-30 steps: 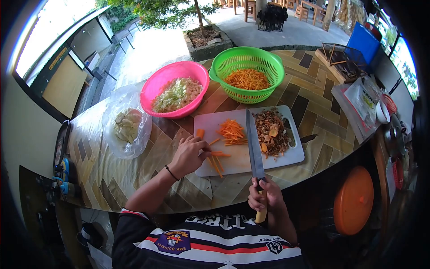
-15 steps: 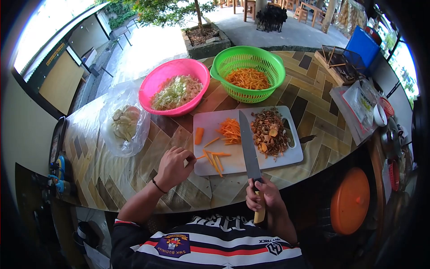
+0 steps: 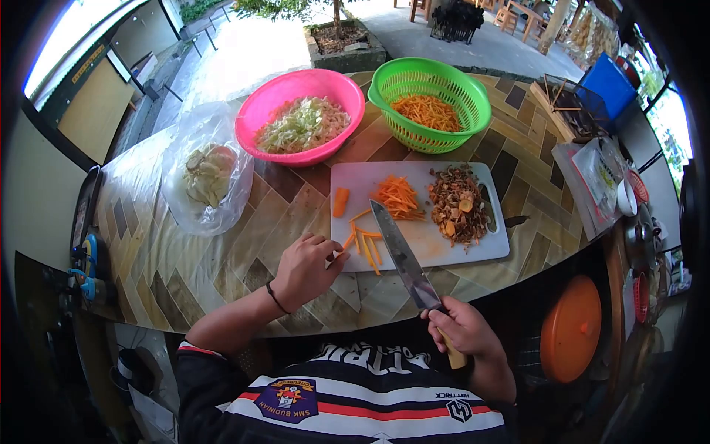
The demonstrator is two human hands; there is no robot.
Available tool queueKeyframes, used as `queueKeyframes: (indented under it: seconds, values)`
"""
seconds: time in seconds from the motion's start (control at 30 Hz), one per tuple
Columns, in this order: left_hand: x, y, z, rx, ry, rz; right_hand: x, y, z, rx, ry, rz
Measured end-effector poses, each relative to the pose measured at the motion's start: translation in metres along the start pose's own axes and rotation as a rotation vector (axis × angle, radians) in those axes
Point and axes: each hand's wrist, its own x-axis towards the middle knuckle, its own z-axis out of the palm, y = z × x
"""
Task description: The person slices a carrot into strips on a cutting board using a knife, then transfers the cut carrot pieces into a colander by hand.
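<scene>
My right hand (image 3: 464, 325) is closed around the pale handle of a large kitchen knife (image 3: 403, 251). The blade slants up and left across the white cutting board (image 3: 484, 255), its tip near a heap of carrot sticks (image 3: 396, 197). At the board's lower left corner, my left hand (image 3: 305, 271) pinches what looks like an orange carrot strip (image 3: 336, 256). Just beyond those fingers lie several loose carrot strips (image 3: 367, 248). A short carrot chunk (image 3: 341, 201) rests at the upper left, and brown and orange peelings (image 3: 460, 211) are piled on the right.
Behind the board stand a pink bowl (image 3: 251, 137) of shredded pale vegetable and a green colander (image 3: 473, 111) of shredded carrot. A clear plastic bag (image 3: 237, 196) with pale vegetable pieces lies left. An orange round lid (image 3: 571, 329) is below the table's right edge.
The knife has swung so its tip points further left, and my right hand has moved right and slightly down. My left hand still pinches at the board's corner. The whole view has shifted slightly.
</scene>
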Motion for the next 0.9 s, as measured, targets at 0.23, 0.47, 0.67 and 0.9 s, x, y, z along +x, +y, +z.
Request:
queueKeyframes:
  seconds: [0.23, 0.47, 0.67, 0.9]
  values:
    - [-0.004, -0.02, -0.02, -0.063, -0.075, 0.187, -0.027, -0.008, 0.008, -0.266, 0.032, 0.144]
    - [-0.001, -0.025, -0.021, -0.053, -0.116, 0.21, -0.021, -0.011, 0.023, -0.43, 0.027, 0.189]
    - [0.0, -0.024, -0.012, -0.106, -0.142, 0.22, -0.02, -0.023, 0.026, -0.464, 0.142, 0.165]
    - [0.017, -0.03, -0.022, -0.118, -0.148, 0.368, -0.027, -0.017, 0.037, -0.44, 0.166, 0.168]
